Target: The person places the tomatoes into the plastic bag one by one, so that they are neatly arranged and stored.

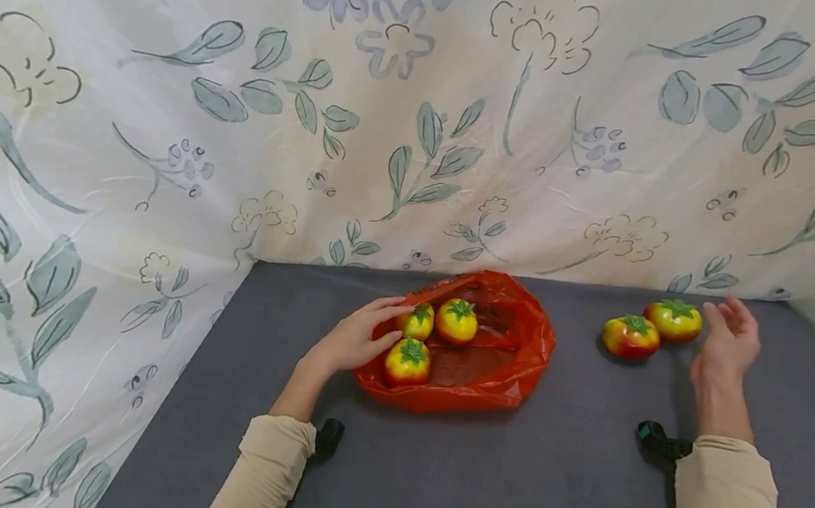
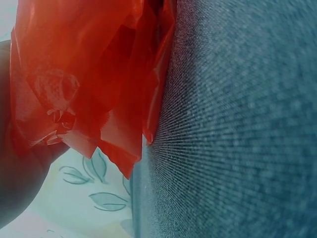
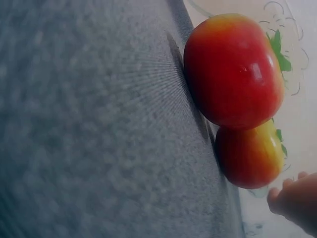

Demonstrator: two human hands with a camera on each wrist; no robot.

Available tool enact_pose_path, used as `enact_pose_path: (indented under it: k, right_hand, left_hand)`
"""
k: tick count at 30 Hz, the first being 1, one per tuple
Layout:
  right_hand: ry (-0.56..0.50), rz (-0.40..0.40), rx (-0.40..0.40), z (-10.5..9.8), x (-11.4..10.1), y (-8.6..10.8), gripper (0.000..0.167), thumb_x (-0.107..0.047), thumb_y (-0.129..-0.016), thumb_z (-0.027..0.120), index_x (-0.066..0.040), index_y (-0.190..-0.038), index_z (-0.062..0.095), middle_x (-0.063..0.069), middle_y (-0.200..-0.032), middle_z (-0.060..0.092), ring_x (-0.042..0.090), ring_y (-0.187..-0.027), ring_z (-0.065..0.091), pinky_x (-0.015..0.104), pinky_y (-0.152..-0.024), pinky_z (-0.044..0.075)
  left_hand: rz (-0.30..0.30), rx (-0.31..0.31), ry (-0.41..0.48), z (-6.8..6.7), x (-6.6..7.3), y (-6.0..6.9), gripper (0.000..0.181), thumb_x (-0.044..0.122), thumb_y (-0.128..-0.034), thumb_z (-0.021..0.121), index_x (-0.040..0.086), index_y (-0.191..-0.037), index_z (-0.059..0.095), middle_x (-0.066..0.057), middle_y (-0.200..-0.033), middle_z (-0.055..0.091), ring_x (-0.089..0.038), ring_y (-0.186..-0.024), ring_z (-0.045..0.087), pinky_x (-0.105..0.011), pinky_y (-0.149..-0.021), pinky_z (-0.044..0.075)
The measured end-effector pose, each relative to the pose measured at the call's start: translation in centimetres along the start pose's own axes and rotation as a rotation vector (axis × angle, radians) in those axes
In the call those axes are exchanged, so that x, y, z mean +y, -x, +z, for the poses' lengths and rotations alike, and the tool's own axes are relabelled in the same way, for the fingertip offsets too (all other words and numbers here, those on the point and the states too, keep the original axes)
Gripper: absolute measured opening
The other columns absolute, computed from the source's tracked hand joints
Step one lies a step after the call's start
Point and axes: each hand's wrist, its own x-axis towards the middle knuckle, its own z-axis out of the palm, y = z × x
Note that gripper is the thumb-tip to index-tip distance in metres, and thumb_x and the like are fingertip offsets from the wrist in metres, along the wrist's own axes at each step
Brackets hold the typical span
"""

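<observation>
Fingers of the left hand reach over the left rim of the red bag on my head view, thumb apart from them; I cannot tell whether they pinch the plastic. Just beyond those fingertips inside the bag I see a small yellow fruit, with a front fruit near the thumb and a rear fruit farther right.

Well apart, my right hand has its fingers loosely bent and holds nothing. Just left of its thumb lies the far fruit; the near fruit sits close beside that one, farther from the fingers. From the right wrist, I see both resting on the grey table, green tops facing up.
</observation>
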Motion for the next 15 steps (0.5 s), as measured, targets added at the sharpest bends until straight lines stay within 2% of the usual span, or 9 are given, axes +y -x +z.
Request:
enact_pose_path:
  k: [4, 7, 10, 12, 15]
  right_hand:
    - [0.029, 0.099, 0.041, 1.2, -2.1, 2.7, 0.046, -0.012, -0.090, 0.066, -0.022, -0.133, 0.054, -0.005, -0.127, 0.043, 0.005, -0.112, 0.040, 0.015, -0.091, 0.032]
    - [0.024, 0.147, 0.035, 1.5, -2.9, 3.4, 0.049, -0.009, -0.089, 0.066, -0.021, -0.135, 0.052, -0.006, -0.127, 0.041, 0.003, -0.110, 0.038, 0.013, -0.082, 0.032]
    - [0.073, 0.176, -0.007, 1.3, -2.7, 3.1, 0.058, -0.011, -0.089, 0.067, -0.023, -0.141, 0.046, -0.003, -0.140, 0.036, 0.008, -0.123, 0.034, 0.013, -0.095, 0.030]
    - [0.193, 0.176, -0.056, 1.1, -2.3, 2.7, 0.064, -0.017, -0.090, 0.066, -0.026, -0.146, 0.038, -0.001, -0.150, 0.027, 0.011, -0.134, 0.024, 0.018, -0.107, 0.020]
    - [0.507, 0.124, -0.163, 0.8, -1.9, 2.8, 0.071, -0.032, -0.094, 0.059, -0.026, -0.153, 0.021, 0.001, -0.158, 0.008, 0.017, -0.143, 0.007, 0.034, -0.114, 0.011]
  left_hand:
    - [-0.006, -0.004, 0.002, 0.0, 0.0, 0.1, 0.045, 0.019, -0.0936, 0.062, 0.015, -0.138, 0.052, -0.007, -0.145, 0.040, -0.026, -0.131, 0.040, -0.048, -0.105, 0.034]
    - [-0.009, -0.005, -0.001, 0.0, 0.0, 0.1, 0.045, 0.020, -0.0938, 0.061, 0.015, -0.138, 0.052, -0.007, -0.146, 0.040, -0.025, -0.131, 0.039, -0.047, -0.105, 0.034]
    - [-0.011, -0.006, -0.006, 0.0, -0.1, 0.1, 0.045, 0.020, -0.0938, 0.061, 0.015, -0.138, 0.052, -0.006, -0.146, 0.040, -0.025, -0.132, 0.039, -0.047, -0.105, 0.034]
    - [-0.010, -0.005, -0.009, 0.1, -0.1, 0.1, 0.045, 0.020, -0.0938, 0.061, 0.015, -0.138, 0.052, -0.006, -0.146, 0.040, -0.025, -0.132, 0.039, -0.047, -0.105, 0.033]
    - [-0.008, -0.003, -0.005, 0.1, -0.1, 0.1, 0.045, 0.019, -0.0934, 0.062, 0.015, -0.138, 0.052, -0.007, -0.145, 0.041, -0.026, -0.132, 0.039, -0.048, -0.105, 0.034]
